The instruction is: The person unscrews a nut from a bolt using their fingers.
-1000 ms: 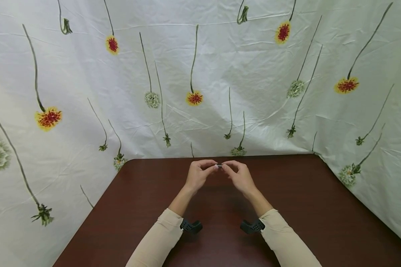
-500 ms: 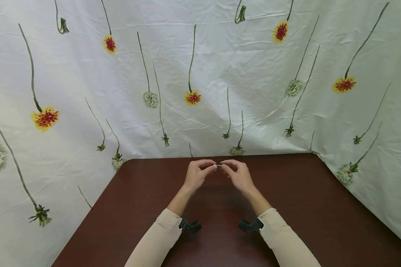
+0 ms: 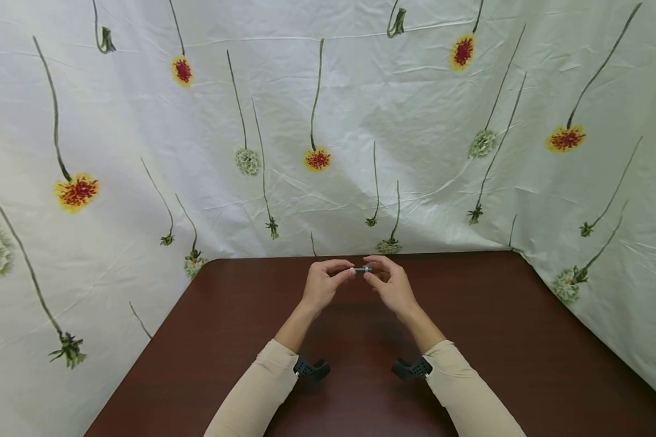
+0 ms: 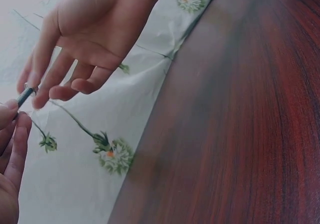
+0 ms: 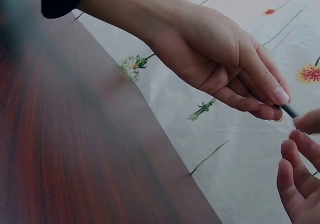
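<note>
My left hand [image 3: 319, 286] pinches one end of a small dark threaded bolt [image 3: 359, 269] between thumb and fingertips, holding it level above the far part of the table. A light-coloured nut [image 3: 367, 269] sits on the bolt's right part. My right hand [image 3: 396, 288] is around that end, with thumb and index finger spread above and below the nut. In the left wrist view, the right hand's fingertips are right at the nut [image 4: 30, 88]. The right wrist view shows the bolt's ridged thread [image 5: 290, 110] between both hands; a right-hand finger overlaps its far end.
The dark red-brown wooden table [image 3: 240, 315] extends beneath both arms. Behind it and along the sides hangs a white cloth [image 3: 284, 121] printed with flowers. Each wrist wears a black strap [image 3: 311, 369], and both sleeves [image 3: 262, 388] are beige.
My right thumb and index finger have spread apart and shifted slightly right, so the nut and the bolt's right end now show. The left hand keeps its pinch nearly unmoved.
</note>
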### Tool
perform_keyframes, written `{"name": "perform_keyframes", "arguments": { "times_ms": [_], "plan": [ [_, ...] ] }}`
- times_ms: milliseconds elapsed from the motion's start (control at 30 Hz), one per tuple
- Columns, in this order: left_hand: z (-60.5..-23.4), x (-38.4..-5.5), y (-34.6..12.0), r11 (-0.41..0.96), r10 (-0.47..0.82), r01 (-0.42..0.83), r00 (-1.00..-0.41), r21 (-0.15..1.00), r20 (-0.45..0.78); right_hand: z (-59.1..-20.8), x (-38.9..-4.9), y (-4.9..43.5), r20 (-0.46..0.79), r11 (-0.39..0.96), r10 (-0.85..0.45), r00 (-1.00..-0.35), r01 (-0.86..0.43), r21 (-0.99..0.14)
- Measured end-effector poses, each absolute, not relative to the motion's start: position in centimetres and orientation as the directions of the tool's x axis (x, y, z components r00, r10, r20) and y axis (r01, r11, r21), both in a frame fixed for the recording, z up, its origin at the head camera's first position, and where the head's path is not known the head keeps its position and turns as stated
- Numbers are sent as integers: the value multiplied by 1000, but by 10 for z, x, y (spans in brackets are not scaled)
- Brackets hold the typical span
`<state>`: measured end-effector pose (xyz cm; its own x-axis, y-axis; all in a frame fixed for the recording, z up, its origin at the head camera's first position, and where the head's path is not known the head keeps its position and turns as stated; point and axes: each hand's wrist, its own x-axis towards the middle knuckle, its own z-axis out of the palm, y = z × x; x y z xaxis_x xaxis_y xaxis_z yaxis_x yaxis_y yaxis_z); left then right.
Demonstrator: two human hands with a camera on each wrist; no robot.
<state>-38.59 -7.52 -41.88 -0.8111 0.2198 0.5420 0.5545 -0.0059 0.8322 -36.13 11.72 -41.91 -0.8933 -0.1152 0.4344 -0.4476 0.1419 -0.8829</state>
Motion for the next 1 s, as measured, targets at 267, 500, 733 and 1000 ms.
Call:
{"name": "perform_keyframes", "arguments": {
  "times_ms": [267, 500, 733, 1000],
  "plan": [
    [-398, -366, -75, 3, 221, 576, -798, 817, 561, -417, -360, 117, 415, 129, -94, -905, -424, -896],
    [-407, -375, -77, -15, 221, 535, -823, 845, 524, -414, -355, 116, 433, 138, -116, -894, -446, -884],
    [-421, -388, -77, 12, 221, 563, -808, 827, 547, -420, -360, 114, 408, 159, -98, -908, -419, -894],
    [-420, -385, -78, 3, 199, 558, -813, 830, 546, -421, -361, 115, 452, 142, -125, -883, -467, -873]
  ]
}}
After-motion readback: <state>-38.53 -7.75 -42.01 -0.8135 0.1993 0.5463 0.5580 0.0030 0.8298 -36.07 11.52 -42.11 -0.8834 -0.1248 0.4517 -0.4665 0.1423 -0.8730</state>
